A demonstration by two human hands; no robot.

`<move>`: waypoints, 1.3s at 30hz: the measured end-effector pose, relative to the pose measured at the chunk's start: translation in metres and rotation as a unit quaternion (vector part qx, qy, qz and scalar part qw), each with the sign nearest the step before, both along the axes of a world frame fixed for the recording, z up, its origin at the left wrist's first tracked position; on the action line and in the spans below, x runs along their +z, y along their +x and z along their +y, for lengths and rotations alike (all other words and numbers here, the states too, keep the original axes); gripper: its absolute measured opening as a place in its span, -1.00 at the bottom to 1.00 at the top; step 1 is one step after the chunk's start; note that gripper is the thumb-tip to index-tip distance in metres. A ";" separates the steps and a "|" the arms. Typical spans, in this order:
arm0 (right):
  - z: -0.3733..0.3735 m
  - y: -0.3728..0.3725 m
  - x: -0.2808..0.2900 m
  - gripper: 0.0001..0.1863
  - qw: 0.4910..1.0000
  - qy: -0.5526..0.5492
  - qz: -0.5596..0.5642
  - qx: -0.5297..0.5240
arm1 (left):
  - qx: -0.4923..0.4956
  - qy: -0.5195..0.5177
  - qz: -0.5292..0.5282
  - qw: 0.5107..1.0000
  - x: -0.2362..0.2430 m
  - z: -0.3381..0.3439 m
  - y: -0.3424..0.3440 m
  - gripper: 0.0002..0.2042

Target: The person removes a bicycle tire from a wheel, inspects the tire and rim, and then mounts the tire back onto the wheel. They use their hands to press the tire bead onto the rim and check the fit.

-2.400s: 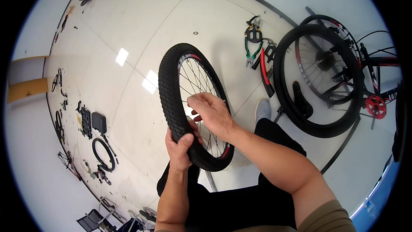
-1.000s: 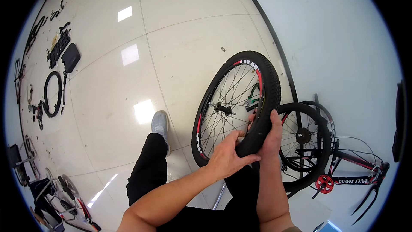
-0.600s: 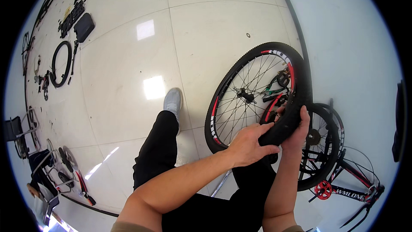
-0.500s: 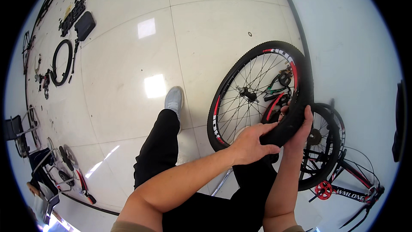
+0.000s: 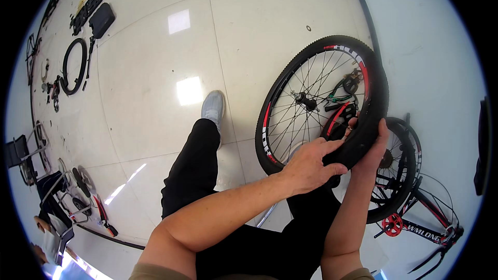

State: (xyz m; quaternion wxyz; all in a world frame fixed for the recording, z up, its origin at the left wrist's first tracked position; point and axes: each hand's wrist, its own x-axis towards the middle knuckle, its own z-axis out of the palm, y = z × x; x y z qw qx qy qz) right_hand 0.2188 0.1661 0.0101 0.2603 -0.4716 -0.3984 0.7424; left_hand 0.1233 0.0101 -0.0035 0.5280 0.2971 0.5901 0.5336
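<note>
I hold a bicycle wheel (image 5: 316,103) upright in front of me, with a black knobby tyre, a black-and-red rim and thin spokes. My left hand (image 5: 311,165) grips the tyre at its lower right part, fingers wrapped over the tread. My right hand (image 5: 374,148) clasps the same stretch of tyre from the far side, thumb and fingers pressed on the rubber. The two hands are almost touching. The hub (image 5: 306,101) shows at the wheel's centre.
A bicycle (image 5: 410,192) with a red chainring lies at the right, behind the wheel. My black-trousered leg and grey shoe (image 5: 212,108) stretch over the white tiled floor. A loose tyre (image 5: 72,67), tools and parts lie at the far left; bike stands at lower left.
My view has swung from left to right, and the wheel has moved to the right side, near the lying bicycle. Both hands stay on the tyre, now gripping its lower right part.
</note>
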 end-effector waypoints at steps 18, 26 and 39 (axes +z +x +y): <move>-0.011 0.010 -0.005 -0.33 0.997 0.016 0.022 0.078 | 0.041 0.077 0.199 0.976 0.004 -0.019 0.012 -0.40; -0.015 -0.006 -0.015 -0.40 0.998 0.011 0.032 0.057 | 0.025 0.002 0.253 0.967 -0.008 -0.017 -0.002 -0.45; -0.024 -0.016 -0.024 -0.50 0.999 0.044 0.005 0.012 | -0.025 -0.168 -0.116 0.979 -0.002 0.004 -0.044 -0.49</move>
